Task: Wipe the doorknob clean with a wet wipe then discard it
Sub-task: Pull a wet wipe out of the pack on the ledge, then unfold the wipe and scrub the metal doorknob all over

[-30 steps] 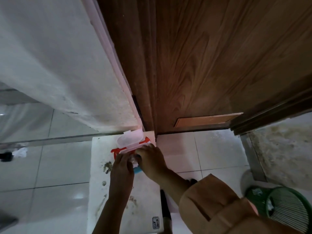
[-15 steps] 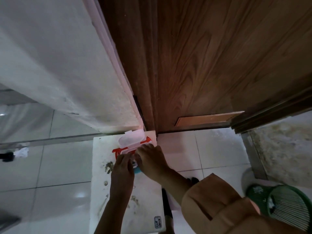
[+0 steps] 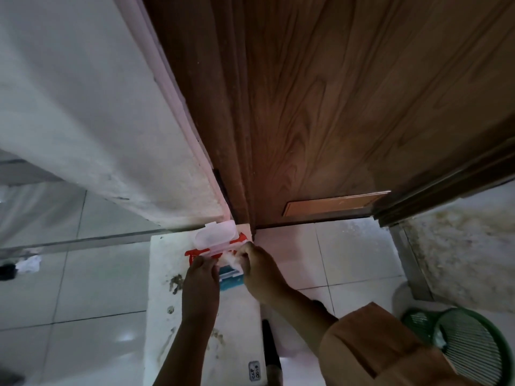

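Observation:
A red and blue wet wipe pack [image 3: 231, 280] lies on a white foam box [image 3: 164, 263] at the foot of the wooden door [image 3: 320, 107]. Its clear flip lid [image 3: 214, 235] stands open. My left hand [image 3: 202, 277] presses on the pack's left side. My right hand [image 3: 259, 271] pinches a white wet wipe [image 3: 233, 259] that sticks up from the opening. The doorknob is out of view.
A green plastic basket [image 3: 468, 346] stands on the floor at the lower right. A white wall [image 3: 83, 107] rises on the left. A crumpled white scrap [image 3: 28, 263] and a dark object [image 3: 7, 270] lie on the tiled floor at far left.
My right hand has drawn a white wipe up out of the pack's opening; before, both hands covered it. My left hand stays on the pack.

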A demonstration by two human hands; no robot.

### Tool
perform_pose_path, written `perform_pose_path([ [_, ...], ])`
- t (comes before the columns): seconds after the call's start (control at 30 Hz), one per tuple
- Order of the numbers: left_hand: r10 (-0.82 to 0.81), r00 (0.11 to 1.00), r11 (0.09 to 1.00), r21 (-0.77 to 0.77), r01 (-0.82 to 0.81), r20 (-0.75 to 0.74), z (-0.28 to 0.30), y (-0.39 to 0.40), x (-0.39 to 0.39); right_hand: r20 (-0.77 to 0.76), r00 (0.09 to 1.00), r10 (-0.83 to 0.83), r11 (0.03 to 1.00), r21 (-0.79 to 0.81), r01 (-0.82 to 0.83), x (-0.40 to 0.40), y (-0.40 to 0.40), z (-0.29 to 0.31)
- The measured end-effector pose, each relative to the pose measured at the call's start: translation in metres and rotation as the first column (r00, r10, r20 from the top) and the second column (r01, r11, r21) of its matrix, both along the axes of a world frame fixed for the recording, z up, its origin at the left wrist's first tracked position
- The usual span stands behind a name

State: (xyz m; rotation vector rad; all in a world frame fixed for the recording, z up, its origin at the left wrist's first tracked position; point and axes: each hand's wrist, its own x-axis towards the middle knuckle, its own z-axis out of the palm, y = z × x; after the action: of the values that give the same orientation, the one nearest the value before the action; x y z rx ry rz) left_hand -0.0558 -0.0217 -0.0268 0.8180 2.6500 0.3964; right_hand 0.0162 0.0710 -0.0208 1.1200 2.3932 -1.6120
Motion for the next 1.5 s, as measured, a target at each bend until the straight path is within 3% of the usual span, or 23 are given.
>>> perform_pose_path([
  [0.23,0.009,0.999,0.999,-0.034,-0.011,-0.048,0.027,0.011,0.005,-0.069,0.976,-0.208,0.978,-0.045,0.205,0.029,0.037,0.026],
  [0.4,0.098,0.995,0.976,0.2,-0.09,-0.028,0.076,0.048,0.038,-0.169,0.943,-0.287,0.955,-0.124,0.268,0.056,0.068,0.068],
  [0.43,0.093,0.996,0.951,0.297,-0.09,0.004,0.086,0.058,0.047,-0.189,0.938,-0.291,0.954,-0.124,0.271,0.061,0.074,0.078],
  [0.5,0.048,0.968,0.866,0.473,-0.162,0.244,0.109,0.081,0.062,-0.235,0.93,-0.281,0.959,-0.114,0.261,0.07,0.089,0.1],
  [0.57,-0.091,0.868,0.823,0.528,-0.211,0.488,0.131,0.103,0.072,-0.278,0.92,-0.276,0.961,-0.102,0.258,0.08,0.104,0.121],
  [0.6,-0.164,0.829,0.817,0.545,-0.189,0.534,0.141,0.112,0.074,-0.297,0.914,-0.277,0.961,-0.086,0.264,0.086,0.112,0.133],
  [0.7,-0.293,0.793,0.798,0.594,-0.105,0.534,0.168,0.14,0.078,-0.349,0.882,-0.315,0.946,-0.043,0.321,0.105,0.135,0.162],
  [0.9,-0.355,0.792,0.675,0.723,-0.15,0.496,0.21,0.188,0.097,-0.475,0.759,-0.446,0.89,-0.15,0.43,0.139,0.172,0.209],
  [1.07,-0.408,0.772,0.603,0.779,-0.173,0.487,0.238,0.217,0.118,-0.466,0.786,-0.406,0.913,-0.173,0.369,0.168,0.188,0.232],
  [1.23,-0.423,0.719,0.592,0.769,-0.241,0.552,0.259,0.24,0.145,-0.505,0.685,-0.525,0.85,-0.271,0.451,0.189,0.208,0.246],
  [1.4,-0.454,0.704,0.562,0.789,-0.248,0.545,0.27,0.257,0.166,-0.534,0.63,-0.564,0.819,-0.266,0.508,0.207,0.225,0.258],
  [1.5,-0.52,0.632,0.589,0.777,-0.222,0.575,0.271,0.264,0.17,-0.588,0.602,-0.54,0.827,-0.235,0.512,0.217,0.232,0.266],
])
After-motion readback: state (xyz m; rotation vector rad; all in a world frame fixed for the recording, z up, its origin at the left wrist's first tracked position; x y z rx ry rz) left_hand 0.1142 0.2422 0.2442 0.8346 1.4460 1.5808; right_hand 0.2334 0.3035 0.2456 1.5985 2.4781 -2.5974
